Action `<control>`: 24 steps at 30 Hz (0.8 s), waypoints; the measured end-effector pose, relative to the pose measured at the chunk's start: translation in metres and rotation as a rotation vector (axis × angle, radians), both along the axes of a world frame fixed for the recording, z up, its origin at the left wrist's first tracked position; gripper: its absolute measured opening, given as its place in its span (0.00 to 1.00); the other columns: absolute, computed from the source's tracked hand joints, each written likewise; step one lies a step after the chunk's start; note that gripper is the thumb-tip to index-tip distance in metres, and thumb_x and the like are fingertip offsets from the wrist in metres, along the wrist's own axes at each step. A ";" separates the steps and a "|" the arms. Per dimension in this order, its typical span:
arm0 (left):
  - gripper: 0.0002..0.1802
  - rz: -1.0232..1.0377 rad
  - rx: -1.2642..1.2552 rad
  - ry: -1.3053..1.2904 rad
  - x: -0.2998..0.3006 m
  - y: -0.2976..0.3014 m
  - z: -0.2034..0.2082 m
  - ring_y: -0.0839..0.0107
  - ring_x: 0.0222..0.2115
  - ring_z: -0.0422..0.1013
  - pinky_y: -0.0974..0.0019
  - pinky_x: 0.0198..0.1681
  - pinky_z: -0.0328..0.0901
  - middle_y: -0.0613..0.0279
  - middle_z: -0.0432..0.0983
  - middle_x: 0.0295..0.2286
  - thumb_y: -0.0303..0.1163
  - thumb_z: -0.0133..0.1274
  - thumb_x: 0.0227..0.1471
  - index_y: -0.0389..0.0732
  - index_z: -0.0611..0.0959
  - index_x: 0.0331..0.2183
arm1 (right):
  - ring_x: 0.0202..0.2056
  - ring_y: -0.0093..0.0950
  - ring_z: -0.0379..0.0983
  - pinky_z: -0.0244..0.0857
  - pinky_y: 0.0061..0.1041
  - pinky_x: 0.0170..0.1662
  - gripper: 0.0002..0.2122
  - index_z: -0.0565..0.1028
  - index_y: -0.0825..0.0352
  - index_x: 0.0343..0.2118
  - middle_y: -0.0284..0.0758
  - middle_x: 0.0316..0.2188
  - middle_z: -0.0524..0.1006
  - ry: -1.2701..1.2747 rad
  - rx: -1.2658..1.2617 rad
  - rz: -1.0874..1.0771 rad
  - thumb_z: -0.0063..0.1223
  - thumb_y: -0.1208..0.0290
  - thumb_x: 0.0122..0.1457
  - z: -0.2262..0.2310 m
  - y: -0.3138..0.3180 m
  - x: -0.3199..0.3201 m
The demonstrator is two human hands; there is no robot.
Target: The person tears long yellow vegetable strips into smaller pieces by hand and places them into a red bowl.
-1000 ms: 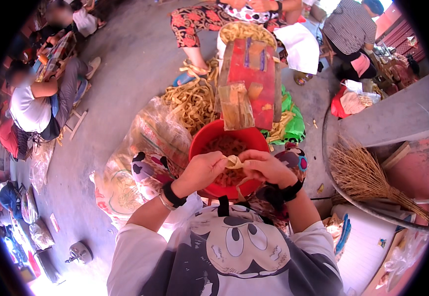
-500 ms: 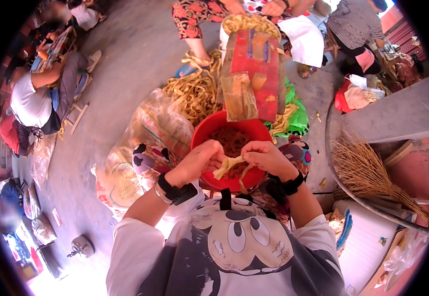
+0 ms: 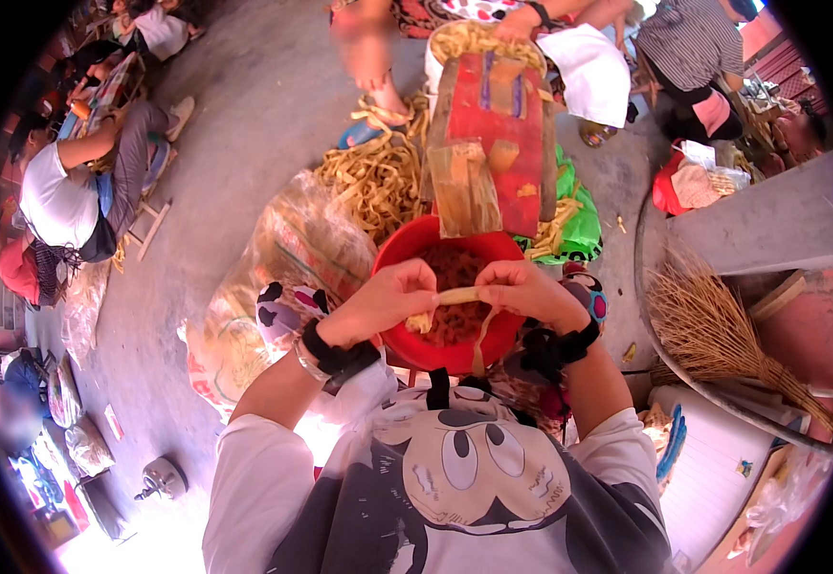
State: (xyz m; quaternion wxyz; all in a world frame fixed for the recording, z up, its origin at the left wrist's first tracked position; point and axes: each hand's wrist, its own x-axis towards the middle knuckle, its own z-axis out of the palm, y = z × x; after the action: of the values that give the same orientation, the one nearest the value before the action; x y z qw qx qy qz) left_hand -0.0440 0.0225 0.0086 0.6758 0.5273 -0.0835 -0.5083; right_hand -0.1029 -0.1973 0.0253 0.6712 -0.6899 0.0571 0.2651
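Over a red bucket (image 3: 414,346) in front of me, my left hand (image 3: 399,293) and my right hand (image 3: 523,292) are both closed on a pale yellow, soft-looking strip (image 3: 457,297). It runs nearly level between my fingertips, rolled or folded along its length. A bunched end shows below my left fingers, and a thin tail hangs from my right fingers toward the bucket's near rim. Reddish-brown chopped pieces (image 3: 451,268) lie inside the bucket. What the strip is made of, I cannot tell.
A red-topped wooden bench (image 3: 493,134) stands just beyond the bucket. Yellow strips (image 3: 383,187) are heaped left of it, beside a clear plastic bag (image 3: 287,249). A green bag (image 3: 577,215) lies right. Across the bench, a person's hand (image 3: 515,24) touches a strip-filled container (image 3: 435,72).
My hands have moved apart, and the strip between them is now straighter and more level. Across the bench, the other person's leg has shifted and one hand has come to the container.
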 end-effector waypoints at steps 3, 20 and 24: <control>0.06 0.033 0.145 -0.736 0.025 -0.014 -0.012 0.75 0.17 0.68 0.72 0.19 0.61 0.63 0.69 0.16 0.29 0.47 0.47 0.37 0.69 0.26 | 0.19 0.13 0.60 0.54 0.13 0.21 0.06 0.71 0.69 0.27 0.25 0.18 0.67 0.029 -0.206 0.101 0.46 0.72 0.52 -0.005 -0.006 0.011; 0.07 0.007 0.622 -1.343 0.033 -0.045 -0.014 0.56 0.24 0.68 0.58 0.26 0.63 0.54 0.70 0.24 0.30 0.46 0.42 0.40 0.72 0.28 | 0.18 0.28 0.68 0.59 0.25 0.22 0.11 0.72 0.71 0.26 0.38 0.16 0.71 -0.288 -0.647 -0.659 0.46 0.66 0.51 -0.061 -0.020 0.034; 0.19 0.200 0.460 -1.639 0.013 -0.044 0.009 0.61 0.36 0.66 0.64 0.36 0.65 0.59 0.61 0.43 0.27 0.48 0.38 0.40 0.70 0.39 | 0.16 0.13 0.61 0.51 0.09 0.17 0.08 0.70 0.66 0.29 0.27 0.16 0.68 -0.045 0.013 -0.507 0.44 0.67 0.54 -0.011 0.020 0.016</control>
State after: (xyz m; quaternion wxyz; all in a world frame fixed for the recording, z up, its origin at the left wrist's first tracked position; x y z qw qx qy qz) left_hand -0.0305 -0.0211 0.0179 0.3201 0.8569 -0.3936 0.0912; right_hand -0.0866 -0.1770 0.0138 0.7216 -0.6551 0.2116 0.0729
